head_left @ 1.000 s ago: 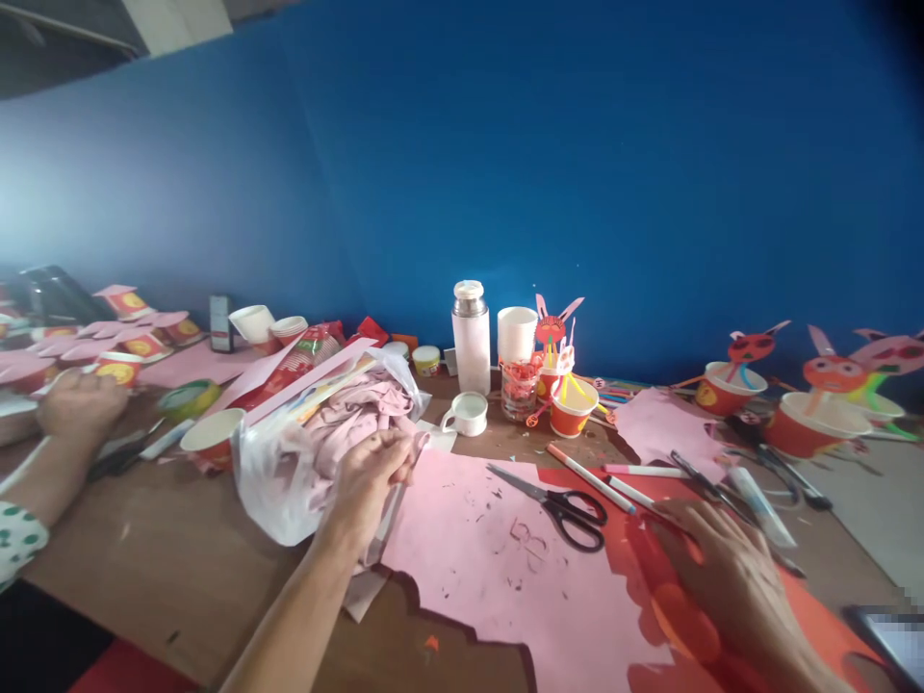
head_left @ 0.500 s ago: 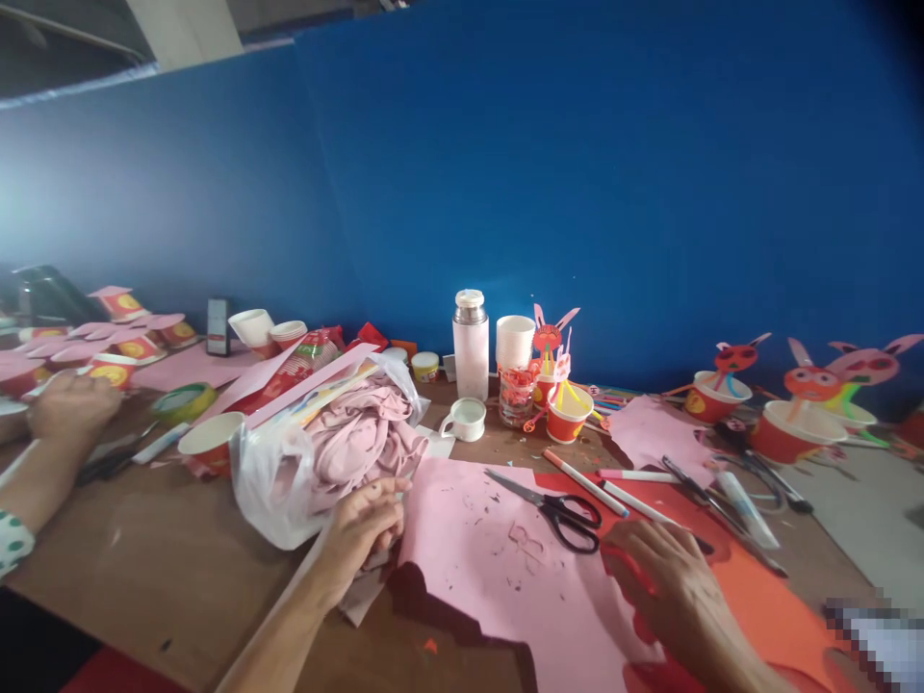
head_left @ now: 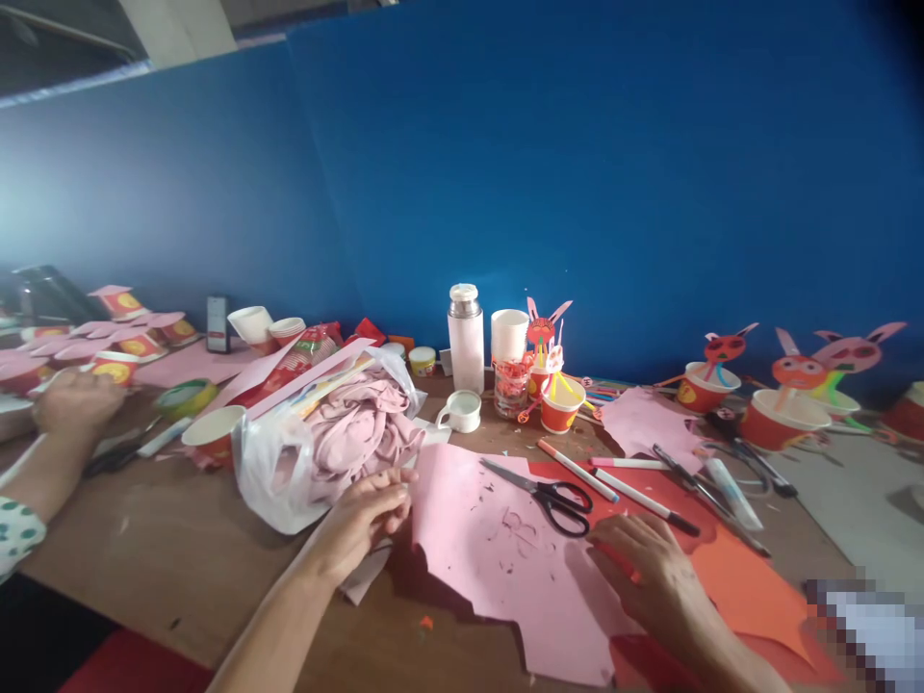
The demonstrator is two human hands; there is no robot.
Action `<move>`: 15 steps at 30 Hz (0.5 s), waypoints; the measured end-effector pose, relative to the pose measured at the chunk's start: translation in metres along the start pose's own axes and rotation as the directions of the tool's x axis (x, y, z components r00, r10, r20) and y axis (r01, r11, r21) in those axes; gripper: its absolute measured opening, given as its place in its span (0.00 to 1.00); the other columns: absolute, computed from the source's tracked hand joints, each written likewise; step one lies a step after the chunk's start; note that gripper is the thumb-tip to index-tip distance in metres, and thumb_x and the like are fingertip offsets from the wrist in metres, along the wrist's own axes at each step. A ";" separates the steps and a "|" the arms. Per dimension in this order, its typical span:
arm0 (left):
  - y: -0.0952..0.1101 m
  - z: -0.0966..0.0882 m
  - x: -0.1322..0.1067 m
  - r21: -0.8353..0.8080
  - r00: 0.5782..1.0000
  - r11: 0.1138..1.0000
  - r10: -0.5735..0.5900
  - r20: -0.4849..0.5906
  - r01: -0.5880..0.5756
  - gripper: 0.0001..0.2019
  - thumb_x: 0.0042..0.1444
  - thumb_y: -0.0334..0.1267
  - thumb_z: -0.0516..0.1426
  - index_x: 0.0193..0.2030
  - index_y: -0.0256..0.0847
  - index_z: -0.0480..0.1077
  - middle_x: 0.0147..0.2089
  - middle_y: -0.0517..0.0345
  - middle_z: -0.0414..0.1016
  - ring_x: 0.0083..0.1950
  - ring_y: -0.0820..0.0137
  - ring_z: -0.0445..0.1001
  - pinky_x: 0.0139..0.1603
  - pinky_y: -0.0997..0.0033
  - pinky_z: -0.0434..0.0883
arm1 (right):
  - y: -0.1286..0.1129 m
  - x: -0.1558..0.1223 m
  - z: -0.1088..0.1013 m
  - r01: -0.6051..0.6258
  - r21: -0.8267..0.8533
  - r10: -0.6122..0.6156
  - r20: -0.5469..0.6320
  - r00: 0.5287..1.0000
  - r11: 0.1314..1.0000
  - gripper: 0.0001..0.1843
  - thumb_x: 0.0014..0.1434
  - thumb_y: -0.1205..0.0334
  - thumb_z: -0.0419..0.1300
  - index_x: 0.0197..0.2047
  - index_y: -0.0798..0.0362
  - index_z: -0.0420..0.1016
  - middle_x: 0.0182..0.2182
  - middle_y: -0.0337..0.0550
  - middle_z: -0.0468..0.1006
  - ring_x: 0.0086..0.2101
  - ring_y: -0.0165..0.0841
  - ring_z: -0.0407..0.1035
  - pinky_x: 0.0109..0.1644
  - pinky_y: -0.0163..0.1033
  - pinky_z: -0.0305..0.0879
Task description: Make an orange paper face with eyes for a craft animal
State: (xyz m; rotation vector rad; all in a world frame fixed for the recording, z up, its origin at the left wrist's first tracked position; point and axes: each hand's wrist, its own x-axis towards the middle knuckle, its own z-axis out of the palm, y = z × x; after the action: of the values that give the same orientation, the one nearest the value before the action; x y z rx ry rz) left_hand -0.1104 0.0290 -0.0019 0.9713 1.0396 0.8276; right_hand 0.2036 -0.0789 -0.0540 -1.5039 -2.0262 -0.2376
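One careless lift could scatter everything

From where I stand, the left hand [head_left: 372, 515] hangs half curled beside the raised edge of the pink paper [head_left: 462, 563]; I can't tell whether its fingertips pinch it. The right hand [head_left: 646, 558] lies palm down, fingers bent, over the sheet's other side and the red paper [head_left: 642, 659]; whether it grips anything I can't make out. The sheet lies between both hands, carrying scissors [head_left: 538, 489] just beyond the right fingertips, and small scraps [head_left: 487, 487]. Raising its left edge could send the scissors sliding rightward and spill the scraps. A hard tug might tear it, and a leftward sweep could snag the plastic bag [head_left: 278, 481]
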 end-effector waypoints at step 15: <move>0.033 0.069 0.017 0.044 0.961 0.979 0.186 0.206 -0.199 0.09 0.40 0.32 0.60 0.31 0.32 0.71 0.20 0.59 0.70 0.20 0.78 0.63 0.21 0.79 0.57 | -0.004 -0.002 -0.003 0.043 0.008 -0.043 0.073 0.996 0.999 0.09 0.60 0.63 0.52 0.33 0.50 0.73 0.29 0.42 0.79 0.30 0.34 0.72 0.36 0.40 0.66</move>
State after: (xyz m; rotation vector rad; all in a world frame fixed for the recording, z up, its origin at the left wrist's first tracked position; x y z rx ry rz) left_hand -0.0431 0.0388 0.0367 1.1999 0.8099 0.8394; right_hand 0.2014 -0.0832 -0.0513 -1.4863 -2.1162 -0.1957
